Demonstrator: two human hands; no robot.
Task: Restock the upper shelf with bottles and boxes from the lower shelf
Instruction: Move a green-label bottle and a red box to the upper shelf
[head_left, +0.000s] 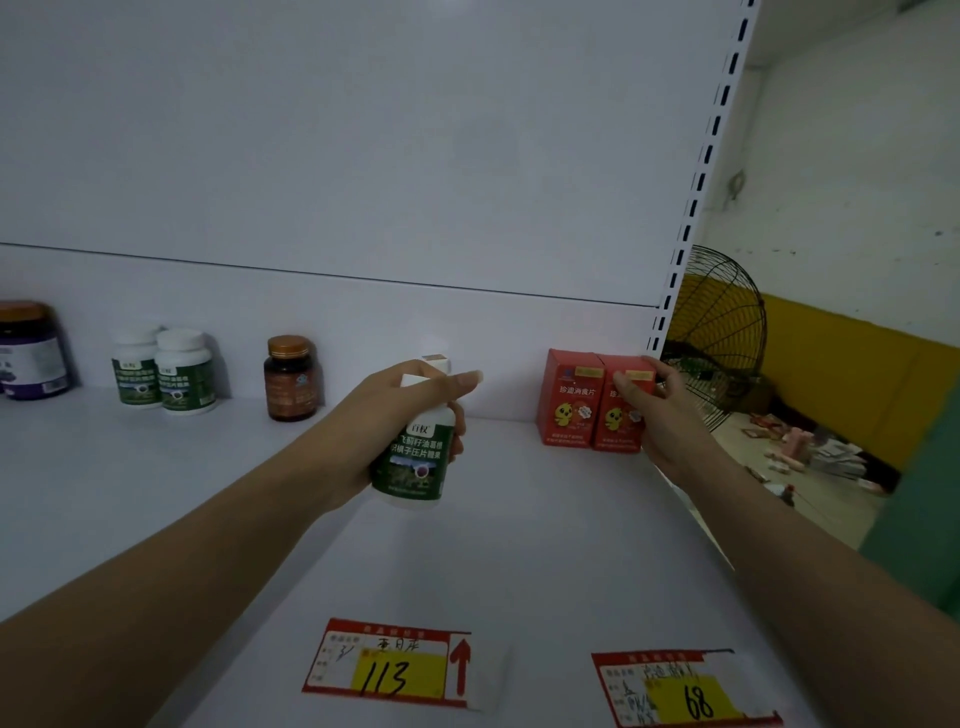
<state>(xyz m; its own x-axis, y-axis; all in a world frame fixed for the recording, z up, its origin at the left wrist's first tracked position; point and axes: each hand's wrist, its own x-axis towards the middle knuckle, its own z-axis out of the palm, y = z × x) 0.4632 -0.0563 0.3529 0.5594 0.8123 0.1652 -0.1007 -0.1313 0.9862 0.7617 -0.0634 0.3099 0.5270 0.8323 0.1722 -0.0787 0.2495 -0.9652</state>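
My left hand (395, 415) grips a white bottle with a green label (413, 465), held tilted above the middle of the white upper shelf (519, 545). My right hand (660, 415) is closed on a red box (621, 415) standing at the shelf's far right end. A second red box (569, 400) stands touching it on its left. Two more green-label white bottles (163, 371) stand at the back left, and a brown bottle with an orange cap (290, 378) stands between them and my left hand.
A dark purple jar (31, 351) stands at the far left edge. Two price tags, "113" (389, 662) and "68" (680, 688), lie on the shelf's front. A slotted upright (696, 197) bounds the right side; beyond it are a black fan (722, 332) and floor clutter.
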